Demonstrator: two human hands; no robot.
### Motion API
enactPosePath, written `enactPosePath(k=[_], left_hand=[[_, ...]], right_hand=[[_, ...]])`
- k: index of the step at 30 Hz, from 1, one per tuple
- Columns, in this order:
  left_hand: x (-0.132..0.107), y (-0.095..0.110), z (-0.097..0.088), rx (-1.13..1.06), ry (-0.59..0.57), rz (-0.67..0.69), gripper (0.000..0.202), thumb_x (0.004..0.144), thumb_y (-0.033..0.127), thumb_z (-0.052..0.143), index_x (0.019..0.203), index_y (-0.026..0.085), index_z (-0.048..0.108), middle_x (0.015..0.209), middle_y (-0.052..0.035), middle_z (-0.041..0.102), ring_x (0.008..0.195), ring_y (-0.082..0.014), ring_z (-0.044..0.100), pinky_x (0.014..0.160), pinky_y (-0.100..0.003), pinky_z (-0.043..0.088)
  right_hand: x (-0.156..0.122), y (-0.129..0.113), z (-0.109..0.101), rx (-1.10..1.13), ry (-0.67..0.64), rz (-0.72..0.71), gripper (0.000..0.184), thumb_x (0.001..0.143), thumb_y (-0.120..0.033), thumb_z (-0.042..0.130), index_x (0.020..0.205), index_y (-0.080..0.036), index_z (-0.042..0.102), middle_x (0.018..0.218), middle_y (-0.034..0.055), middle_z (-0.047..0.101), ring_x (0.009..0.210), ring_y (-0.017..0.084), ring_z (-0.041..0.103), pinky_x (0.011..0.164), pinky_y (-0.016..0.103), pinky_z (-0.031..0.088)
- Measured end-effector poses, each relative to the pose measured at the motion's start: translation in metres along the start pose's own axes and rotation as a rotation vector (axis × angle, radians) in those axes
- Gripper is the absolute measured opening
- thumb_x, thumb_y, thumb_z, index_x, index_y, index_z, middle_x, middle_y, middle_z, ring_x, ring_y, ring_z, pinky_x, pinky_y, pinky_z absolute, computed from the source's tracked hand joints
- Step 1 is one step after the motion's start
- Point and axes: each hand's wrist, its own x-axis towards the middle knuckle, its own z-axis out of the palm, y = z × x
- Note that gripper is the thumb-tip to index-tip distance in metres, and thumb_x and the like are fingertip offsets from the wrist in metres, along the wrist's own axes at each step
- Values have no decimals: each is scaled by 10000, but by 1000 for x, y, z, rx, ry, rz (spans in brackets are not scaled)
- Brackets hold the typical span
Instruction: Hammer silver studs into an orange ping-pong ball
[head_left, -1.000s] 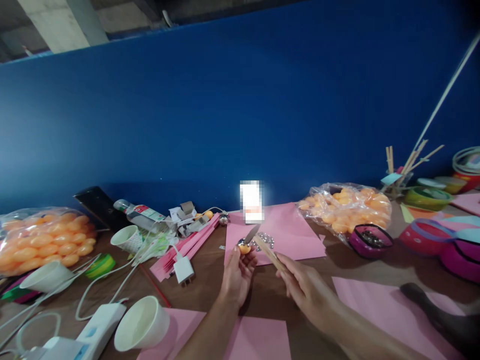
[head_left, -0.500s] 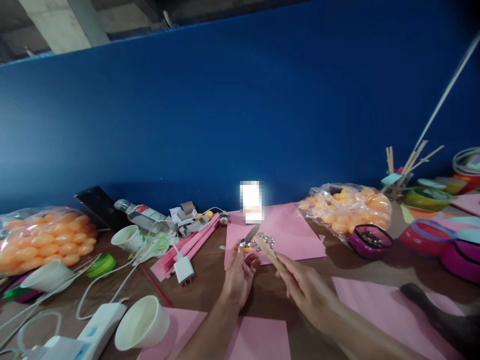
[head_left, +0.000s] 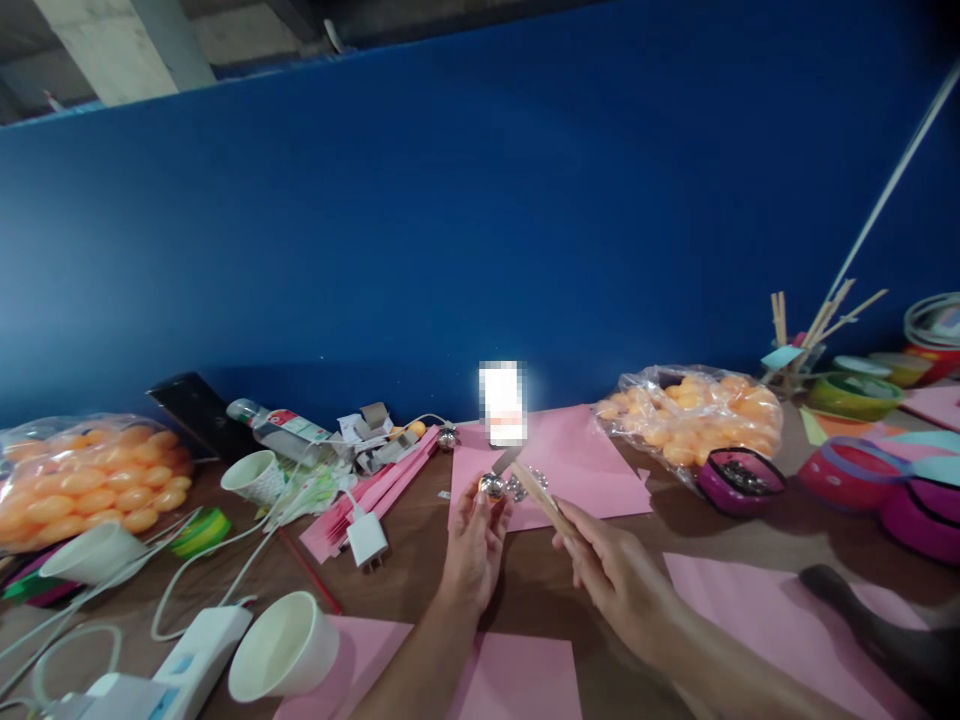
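Note:
In the middle of the head view my left hand (head_left: 478, 545) pinches a small ball (head_left: 491, 487) between its fingertips. Shiny silver pieces cover much of the ball, and a bit of orange shows at its edge. My right hand (head_left: 619, 570) is wrapped round a wooden stick (head_left: 541, 495) that slants up and left, its far end near the ball. Whether the stick touches the ball I cannot tell. Loose silver pieces (head_left: 517, 488) lie behind the stick on a pink paper sheet (head_left: 592, 455). A dark, flat, narrow shape shows beside the stick's tip, too small to name.
Bags of orange balls (head_left: 705, 415) stand right and left. Purple (head_left: 739, 495) and red bowls sit at the right. A paper cup (head_left: 285, 645), a power strip (head_left: 202, 650), white cables and a charger (head_left: 367, 540) crowd the left. A brightly lit phone-like screen (head_left: 502, 400), blurred, stands behind.
My left hand has turned the ball slightly, so more of its silver side shows, and its lower fingers have closed in. The stick's tip has shifted a little.

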Motion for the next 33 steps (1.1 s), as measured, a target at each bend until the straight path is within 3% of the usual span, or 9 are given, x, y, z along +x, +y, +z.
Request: enactPosePath(k=[5,18,23,27,33], left_hand=[[-1,0,2,12,7,-9,388,702,204,631,1078,241,538,951,-26,630,855,-120,606,848,-267,438],[-3,-1,3,30,-37,-14,401,714,189,619,1104,233,536,1010,-38,616,895,-111,588,883,-260,414],[-2,1,3,16,17,-37,353,710,205,621,1057,233,558,949,-26,633,838,-123,611,789,-249,470],[0,3,1,-1,103,-89,186,737,228,588,907,155,606,896,-60,644,776,-127,620,689,-232,506],[0,5,2,-39,109,-136,157,773,219,538,836,96,614,809,-85,650,625,-85,593,591,-188,511]], right_hand=[[1,-2,-3,-18,-13,6,347,859,-258,328,1177,-202,458,895,54,641,603,125,592,584,221,458],[1,0,-3,18,19,-8,362,858,-255,338,1203,-202,429,856,42,633,617,119,584,554,205,443],[1,0,-2,74,23,33,350,860,-270,339,1181,-191,451,794,37,626,549,108,555,509,202,435],[0,2,1,112,46,54,363,866,-293,328,1202,-194,420,786,31,614,511,94,524,470,189,423],[0,3,4,132,8,52,364,856,-297,340,1189,-194,445,793,36,611,526,100,533,472,192,429]])
